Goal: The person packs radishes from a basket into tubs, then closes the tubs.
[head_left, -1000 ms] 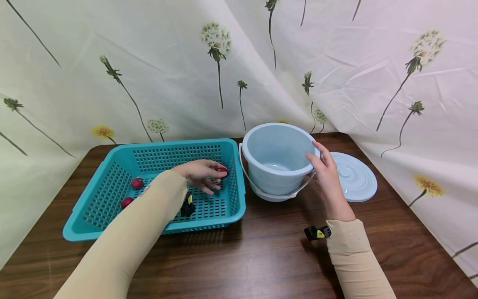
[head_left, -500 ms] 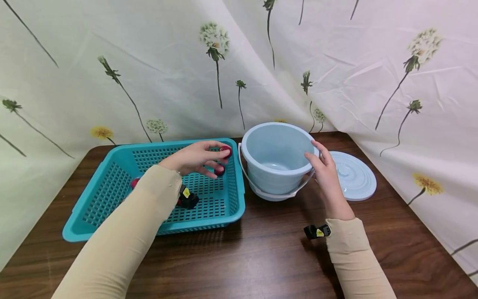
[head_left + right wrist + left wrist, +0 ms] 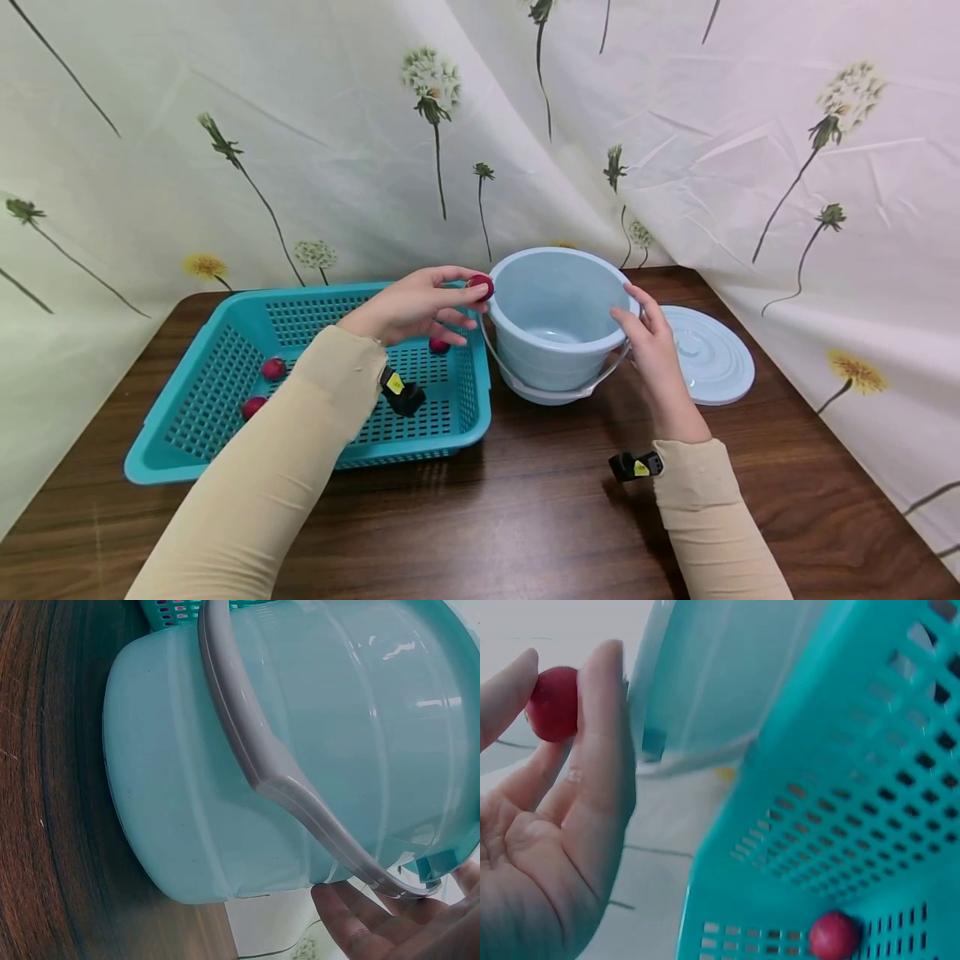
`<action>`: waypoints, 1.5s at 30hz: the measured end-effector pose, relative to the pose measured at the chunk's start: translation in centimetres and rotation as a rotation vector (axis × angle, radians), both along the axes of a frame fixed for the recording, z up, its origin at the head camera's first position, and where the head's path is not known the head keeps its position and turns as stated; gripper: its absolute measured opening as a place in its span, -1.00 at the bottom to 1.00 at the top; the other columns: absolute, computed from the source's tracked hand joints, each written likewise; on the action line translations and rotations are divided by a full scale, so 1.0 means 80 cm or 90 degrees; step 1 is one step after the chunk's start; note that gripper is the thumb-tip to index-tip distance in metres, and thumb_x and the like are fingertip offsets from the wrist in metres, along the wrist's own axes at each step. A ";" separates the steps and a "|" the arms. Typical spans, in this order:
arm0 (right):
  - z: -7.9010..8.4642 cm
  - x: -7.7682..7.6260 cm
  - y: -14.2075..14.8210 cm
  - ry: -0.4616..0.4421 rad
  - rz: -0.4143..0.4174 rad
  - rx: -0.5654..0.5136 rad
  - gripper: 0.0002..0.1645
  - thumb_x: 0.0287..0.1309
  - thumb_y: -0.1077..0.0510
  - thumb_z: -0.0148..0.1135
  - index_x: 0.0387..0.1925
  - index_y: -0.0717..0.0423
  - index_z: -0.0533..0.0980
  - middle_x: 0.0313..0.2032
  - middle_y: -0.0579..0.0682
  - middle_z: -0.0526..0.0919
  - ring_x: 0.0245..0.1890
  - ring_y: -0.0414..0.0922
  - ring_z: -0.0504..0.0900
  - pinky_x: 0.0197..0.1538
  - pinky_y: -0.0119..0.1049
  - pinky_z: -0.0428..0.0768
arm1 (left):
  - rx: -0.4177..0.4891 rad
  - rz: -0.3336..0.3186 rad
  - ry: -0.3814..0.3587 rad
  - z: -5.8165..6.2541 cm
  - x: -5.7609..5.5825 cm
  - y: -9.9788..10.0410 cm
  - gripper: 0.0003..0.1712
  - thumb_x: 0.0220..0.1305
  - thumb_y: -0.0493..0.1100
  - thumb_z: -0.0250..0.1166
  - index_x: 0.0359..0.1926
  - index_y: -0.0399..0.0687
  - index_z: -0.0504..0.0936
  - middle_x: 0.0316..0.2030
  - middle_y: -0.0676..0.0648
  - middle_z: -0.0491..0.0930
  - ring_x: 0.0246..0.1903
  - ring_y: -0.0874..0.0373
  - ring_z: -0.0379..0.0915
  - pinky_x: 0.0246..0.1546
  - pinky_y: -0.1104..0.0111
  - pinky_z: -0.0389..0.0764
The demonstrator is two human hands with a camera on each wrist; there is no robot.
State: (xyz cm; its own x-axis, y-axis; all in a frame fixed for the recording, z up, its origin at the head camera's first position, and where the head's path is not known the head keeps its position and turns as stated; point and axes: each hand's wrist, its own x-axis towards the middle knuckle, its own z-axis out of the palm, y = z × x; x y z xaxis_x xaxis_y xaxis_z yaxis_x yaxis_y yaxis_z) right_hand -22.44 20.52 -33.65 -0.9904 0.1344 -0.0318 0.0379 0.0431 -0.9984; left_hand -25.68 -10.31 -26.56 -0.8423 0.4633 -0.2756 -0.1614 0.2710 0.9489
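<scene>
My left hand [image 3: 423,304] pinches a small round crimson radish [image 3: 481,287] between thumb and fingertips, right at the near-left rim of a light blue bucket [image 3: 551,358]. In the left wrist view the held radish [image 3: 553,703] shows smooth skin with a pale spot at one side. My right hand [image 3: 656,354] grips the bucket's right rim. From the right wrist, some fingers [image 3: 360,919] show against the bucket's outer wall near the handle joint. Other radishes [image 3: 274,368] lie in the teal plastic basket [image 3: 217,383], one of them [image 3: 438,345] below my left hand.
The bucket's pale handle [image 3: 262,761] hangs down along its front. A round light blue lid [image 3: 712,354] lies on the brown wooden table [image 3: 510,517] to the right of the bucket. Behind stands a white cloth [image 3: 337,125] printed with dandelions.
My left hand has lifted the radish out of the basket and carried it up and right to the bucket's rim. My right hand has stayed on the bucket.
</scene>
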 end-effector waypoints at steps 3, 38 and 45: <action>-0.001 0.000 0.000 -0.001 -0.001 0.000 -0.31 0.40 -0.04 0.04 0.50 -0.19 0.17 0.51 0.01 0.14 0.31 -0.03 0.33 -0.02 -0.38 0.51 | 0.027 0.017 -0.006 0.000 0.000 0.009 -0.47 0.44 0.02 0.19 0.34 0.02 0.38 0.06 -0.19 0.61 -0.16 0.00 0.67 -0.12 0.16 0.74; 0.001 0.000 0.003 0.004 0.016 -0.010 -0.30 0.41 -0.03 0.02 0.51 -0.21 0.13 0.53 -0.03 0.11 0.35 -0.01 0.31 0.09 -0.29 0.51 | 0.206 0.077 -0.042 0.004 -0.010 0.116 -0.51 0.36 -0.08 0.27 0.25 -0.08 0.45 -0.06 -0.19 0.66 -0.20 0.06 0.69 0.12 0.00 0.59; 0.000 0.003 0.002 0.009 0.012 -0.011 -0.32 0.41 -0.02 0.02 0.51 -0.18 0.15 0.51 -0.01 0.15 0.33 0.00 0.32 0.07 -0.32 0.51 | 0.147 0.072 -0.030 0.002 -0.013 0.122 -0.43 0.35 -0.09 0.29 0.33 -0.07 0.39 -0.01 -0.22 0.65 -0.04 -0.08 0.67 0.03 0.09 0.66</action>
